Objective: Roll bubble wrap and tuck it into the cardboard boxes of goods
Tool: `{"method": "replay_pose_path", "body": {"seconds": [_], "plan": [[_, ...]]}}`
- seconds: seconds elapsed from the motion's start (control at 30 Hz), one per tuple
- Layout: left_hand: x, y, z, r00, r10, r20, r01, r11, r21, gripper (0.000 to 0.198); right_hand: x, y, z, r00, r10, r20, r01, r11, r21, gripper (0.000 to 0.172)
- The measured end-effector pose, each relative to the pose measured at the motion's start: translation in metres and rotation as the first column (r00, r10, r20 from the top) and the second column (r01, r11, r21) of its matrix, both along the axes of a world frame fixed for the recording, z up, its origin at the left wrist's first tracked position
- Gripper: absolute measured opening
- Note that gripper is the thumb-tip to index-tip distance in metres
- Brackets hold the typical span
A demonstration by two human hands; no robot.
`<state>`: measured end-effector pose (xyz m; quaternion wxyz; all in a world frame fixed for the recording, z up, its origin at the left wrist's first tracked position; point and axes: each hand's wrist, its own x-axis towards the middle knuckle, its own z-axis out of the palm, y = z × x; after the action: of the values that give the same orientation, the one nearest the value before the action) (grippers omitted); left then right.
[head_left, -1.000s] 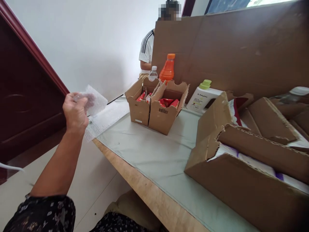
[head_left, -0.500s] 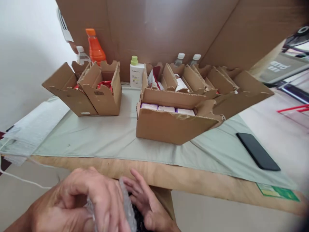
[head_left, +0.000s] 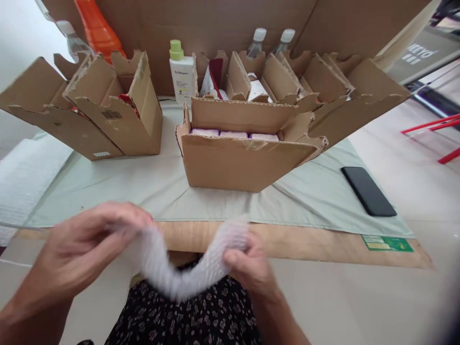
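Note:
A sheet of white bubble wrap (head_left: 187, 268) sags between my two hands, blurred by motion, over my lap and just in front of the table's wooden edge (head_left: 309, 242). My left hand (head_left: 86, 244) pinches its left end with the fingers closed. On the right end my right hand (head_left: 251, 266) is closed too. Straight ahead on the table stands an open cardboard box (head_left: 237, 158) with white and purple packs inside.
Two open boxes (head_left: 108, 120) with red packets stand at the left, several more open boxes behind. A white bottle with green cap (head_left: 181, 72), an orange bottle (head_left: 95, 26) and clear bottles line a cardboard wall. A black phone (head_left: 368, 191) lies right. More bubble wrap (head_left: 21, 175) lies far left.
My left hand brought the bubble wrap from the far left down to my lap. My right hand took its other end, and both hands pulled it apart. My view swung to face the table.

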<state>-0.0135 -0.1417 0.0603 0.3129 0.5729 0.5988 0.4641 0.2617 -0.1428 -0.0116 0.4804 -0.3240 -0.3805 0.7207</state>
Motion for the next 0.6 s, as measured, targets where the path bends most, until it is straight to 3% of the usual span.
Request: {"method": "replay_pose_path", "body": {"seconds": [0.03, 0.07, 0.13, 0.23, 0.33, 0.4, 0.5, 0.6], "plan": [[0.007, 0.009, 0.0, 0.998, 0.001, -0.069, -0.003, 1.0, -0.028, 0.014, 0.015, 0.003, 0.008, 0.973, -0.151, 0.176, 0.134, 0.986, 0.102, 0.027], [0.015, 0.018, -0.004, 0.994, -0.008, -0.113, 0.001, 0.998, -0.065, 0.024, 0.029, 0.006, 0.015, 0.893, -0.297, 0.338, 0.234, 0.948, 0.216, 0.021], [0.028, 0.034, -0.02, 0.995, -0.043, -0.092, 0.03, 0.991, -0.132, 0.049, 0.047, 0.013, 0.021, 0.642, -0.525, 0.558, 0.318, 0.845, 0.429, 0.017], [0.043, 0.052, -0.056, 0.987, -0.124, -0.098, 0.111, 0.986, -0.128, 0.067, 0.058, 0.025, 0.009, 0.307, -0.645, 0.7, 0.217, 0.764, 0.608, 0.029], [0.044, 0.06, -0.086, 0.921, -0.149, -0.361, 0.154, 0.988, -0.015, 0.06, 0.068, 0.031, -0.011, 0.065, -0.617, 0.784, 0.022, 0.787, 0.617, 0.05], [0.039, 0.061, -0.093, 0.855, -0.088, -0.511, 0.16, 0.982, 0.1, 0.056, 0.078, 0.03, -0.018, -0.068, -0.632, 0.772, -0.061, 0.775, 0.629, 0.053], [0.038, 0.053, -0.086, 0.774, -0.003, -0.633, 0.204, 0.948, 0.245, 0.052, 0.081, 0.026, -0.013, -0.149, -0.742, 0.654, -0.14, 0.67, 0.729, 0.046], [0.051, 0.044, -0.079, 0.67, -0.13, -0.731, 0.413, 0.883, 0.221, 0.043, 0.06, 0.031, -0.004, -0.007, -0.779, 0.627, -0.302, 0.599, 0.742, 0.037]]}}
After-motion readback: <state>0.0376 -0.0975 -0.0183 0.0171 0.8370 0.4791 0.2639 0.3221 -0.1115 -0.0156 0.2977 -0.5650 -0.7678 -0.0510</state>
